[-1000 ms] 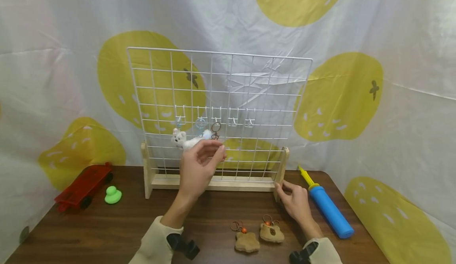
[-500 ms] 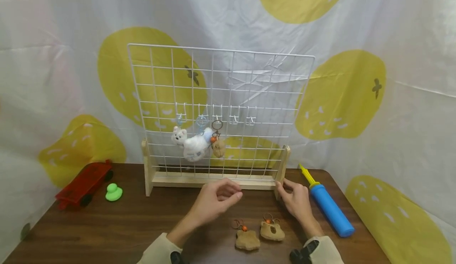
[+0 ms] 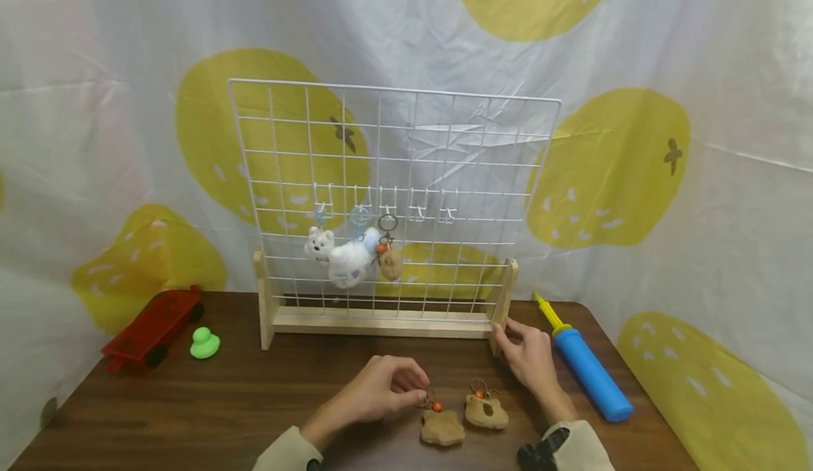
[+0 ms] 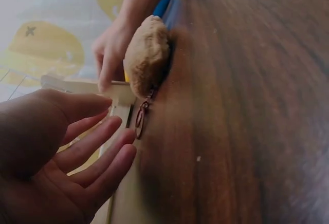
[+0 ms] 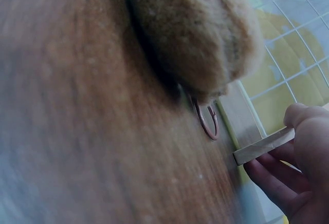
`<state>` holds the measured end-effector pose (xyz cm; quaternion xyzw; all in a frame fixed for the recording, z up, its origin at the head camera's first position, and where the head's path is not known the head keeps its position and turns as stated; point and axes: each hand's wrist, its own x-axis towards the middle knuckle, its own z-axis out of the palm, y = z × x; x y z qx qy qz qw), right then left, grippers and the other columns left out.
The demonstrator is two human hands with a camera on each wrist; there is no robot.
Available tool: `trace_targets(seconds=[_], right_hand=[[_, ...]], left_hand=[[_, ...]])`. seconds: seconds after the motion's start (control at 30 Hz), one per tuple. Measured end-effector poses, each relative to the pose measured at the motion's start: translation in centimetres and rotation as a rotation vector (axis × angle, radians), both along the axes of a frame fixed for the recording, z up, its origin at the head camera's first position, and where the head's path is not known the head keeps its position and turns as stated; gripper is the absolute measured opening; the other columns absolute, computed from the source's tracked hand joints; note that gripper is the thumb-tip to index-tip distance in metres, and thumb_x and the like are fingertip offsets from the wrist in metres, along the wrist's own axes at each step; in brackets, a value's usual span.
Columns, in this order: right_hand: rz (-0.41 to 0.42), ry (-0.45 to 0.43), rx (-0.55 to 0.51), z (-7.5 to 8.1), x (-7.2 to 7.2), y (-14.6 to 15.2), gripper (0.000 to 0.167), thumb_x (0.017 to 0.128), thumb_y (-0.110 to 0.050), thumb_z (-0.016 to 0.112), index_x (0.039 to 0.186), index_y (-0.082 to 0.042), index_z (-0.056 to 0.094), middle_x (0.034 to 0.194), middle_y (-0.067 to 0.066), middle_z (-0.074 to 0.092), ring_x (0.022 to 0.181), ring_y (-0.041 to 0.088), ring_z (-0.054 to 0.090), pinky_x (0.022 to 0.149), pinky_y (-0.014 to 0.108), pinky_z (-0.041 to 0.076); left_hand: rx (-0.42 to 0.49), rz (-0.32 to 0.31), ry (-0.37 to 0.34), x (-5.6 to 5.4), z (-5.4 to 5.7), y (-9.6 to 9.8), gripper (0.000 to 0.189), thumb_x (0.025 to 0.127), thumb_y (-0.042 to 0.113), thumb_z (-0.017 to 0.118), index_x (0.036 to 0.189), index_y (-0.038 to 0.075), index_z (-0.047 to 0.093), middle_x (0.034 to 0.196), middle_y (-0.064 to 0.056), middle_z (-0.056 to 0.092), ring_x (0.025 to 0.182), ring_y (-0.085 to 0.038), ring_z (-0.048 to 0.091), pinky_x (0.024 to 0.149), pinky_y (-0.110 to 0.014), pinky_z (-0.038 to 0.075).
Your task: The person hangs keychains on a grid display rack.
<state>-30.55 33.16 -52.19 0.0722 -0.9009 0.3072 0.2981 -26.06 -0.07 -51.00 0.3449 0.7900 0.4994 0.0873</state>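
My left hand [image 3: 387, 390] is at the ring of a brown plush keychain [image 3: 442, 428] lying on the table. In the left wrist view its fingers [image 4: 110, 157] are spread loosely around nothing, fingertips right by the metal ring [image 4: 140, 121]. A second brown plush keychain [image 3: 486, 412] lies just to the right. My right hand [image 3: 528, 356] pinches the wooden foot [image 5: 264, 146] of the white grid rack [image 3: 394, 92], thumb on one side and fingers on the other. From the rack's hooks hang a white bear keychain [image 3: 320, 243], a white fluffy keychain [image 3: 349, 262] and a small brown plush keychain [image 3: 390, 265].
Two white hooks at the right, one of them this hook [image 3: 448, 214], carry nothing. A blue pump [image 3: 592, 374] with a yellow nozzle lies at the right. Toward the left edge sit a red toy skateboard [image 3: 152, 330] and a green duck [image 3: 205, 343]. A patterned curtain [image 3: 406, 19] hangs behind.
My left hand has come down from the hanging small brown plush keychain to the ring of the one on the table. My right hand stays on the rack's foot.
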Motion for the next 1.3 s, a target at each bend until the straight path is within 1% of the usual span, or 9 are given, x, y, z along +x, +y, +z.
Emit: trace_targets(seconds=[0.13, 0.27, 0.4, 0.53, 0.67, 0.9, 1.03, 1.23, 1.3], right_hand=[[-0.005, -0.004, -0.001, -0.1, 0.0, 0.1, 0.025, 0.101, -0.02, 0.078, 0.118, -0.002, 0.083, 0.106, 0.021, 0.083, 0.093, 0.036, 0.081, 0.079, 0.056, 0.066], [-0.007, 0.001, -0.002, -0.1, 0.0, 0.1, 0.021, 0.1, -0.02, 0.078, 0.113, -0.004, 0.084, 0.103, 0.018, 0.083, 0.091, 0.034, 0.081, 0.078, 0.054, 0.066], [-0.008, -0.001, -0.003, -0.2, 0.0, 0.1, 0.021, 0.101, -0.02, 0.077, 0.113, -0.004, 0.084, 0.102, 0.019, 0.083, 0.091, 0.034, 0.081, 0.078, 0.054, 0.066], [-0.007, -0.013, -0.006, -0.1, 0.0, 0.1, 0.024, 0.101, -0.021, 0.077, 0.116, -0.003, 0.083, 0.105, 0.02, 0.083, 0.092, 0.035, 0.081, 0.079, 0.055, 0.066], [-0.002, -0.019, -0.008, -0.1, 0.0, 0.0, 0.025, 0.101, -0.021, 0.077, 0.118, -0.003, 0.083, 0.106, 0.02, 0.083, 0.094, 0.035, 0.081, 0.079, 0.055, 0.066], [-0.002, -0.008, -0.002, 0.0, -0.1, 0.0, 0.024, 0.101, -0.02, 0.078, 0.117, -0.003, 0.083, 0.106, 0.019, 0.083, 0.092, 0.034, 0.081, 0.078, 0.054, 0.066], [-0.004, -0.009, -0.001, 0.0, -0.1, 0.0, 0.024, 0.101, -0.021, 0.077, 0.116, -0.003, 0.083, 0.106, 0.019, 0.083, 0.091, 0.033, 0.081, 0.078, 0.053, 0.066], [-0.011, -0.02, -0.003, -0.1, -0.2, 0.0, 0.026, 0.101, -0.022, 0.077, 0.117, -0.002, 0.083, 0.107, 0.02, 0.083, 0.092, 0.034, 0.081, 0.078, 0.054, 0.066], [-0.014, -0.022, -0.006, -0.2, -0.2, 0.0, 0.026, 0.101, -0.022, 0.077, 0.117, -0.002, 0.083, 0.107, 0.021, 0.083, 0.092, 0.035, 0.081, 0.079, 0.055, 0.066]], left_hand=[[-0.029, -0.024, -0.003, 0.0, -0.4, 0.3, 0.017, 0.095, 0.007, 0.082, 0.112, 0.006, 0.078, 0.105, -0.008, 0.083, 0.089, -0.002, 0.075, 0.081, -0.015, 0.061], [-0.069, -0.02, 0.061, 0.1, -0.6, 0.4, 0.025, 0.092, 0.004, 0.085, 0.115, 0.006, 0.079, 0.105, -0.008, 0.081, 0.088, -0.001, 0.072, 0.081, -0.015, 0.062], [-0.099, -0.004, 0.132, 0.4, -0.7, 0.4, 0.032, 0.089, 0.003, 0.087, 0.12, 0.006, 0.079, 0.104, -0.007, 0.077, 0.087, -0.005, 0.07, 0.081, -0.016, 0.061], [-0.125, 0.014, 0.156, 0.7, -0.7, 0.3, 0.034, 0.088, 0.004, 0.087, 0.121, 0.007, 0.08, 0.102, -0.004, 0.072, 0.084, -0.003, 0.068, 0.079, -0.016, 0.06], [-0.15, 0.031, 0.151, 0.9, -0.5, 0.3, 0.029, 0.088, 0.005, 0.088, 0.117, 0.01, 0.081, 0.101, -0.001, 0.07, 0.082, 0.0, 0.065, 0.076, -0.015, 0.058], [-0.147, 0.035, 0.128, 1.1, -0.3, 0.3, 0.024, 0.088, 0.004, 0.088, 0.11, 0.011, 0.082, 0.099, -0.001, 0.07, 0.081, -0.003, 0.064, 0.073, -0.015, 0.056], [-0.138, 0.043, 0.107, 1.1, -0.1, 0.2, 0.024, 0.087, 0.002, 0.088, 0.108, 0.012, 0.082, 0.098, -0.001, 0.072, 0.08, -0.001, 0.064, 0.073, -0.014, 0.055], [-0.169, 0.053, 0.147, 1.0, 0.2, 0.2, 0.027, 0.084, 0.0, 0.089, 0.106, 0.015, 0.082, 0.096, 0.003, 0.074, 0.08, -0.002, 0.065, 0.073, -0.015, 0.058], [-0.167, 0.049, 0.14, 1.1, 0.2, 0.2, 0.029, 0.084, -0.003, 0.089, 0.106, 0.014, 0.081, 0.097, 0.001, 0.072, 0.081, -0.003, 0.067, 0.073, -0.015, 0.058]])
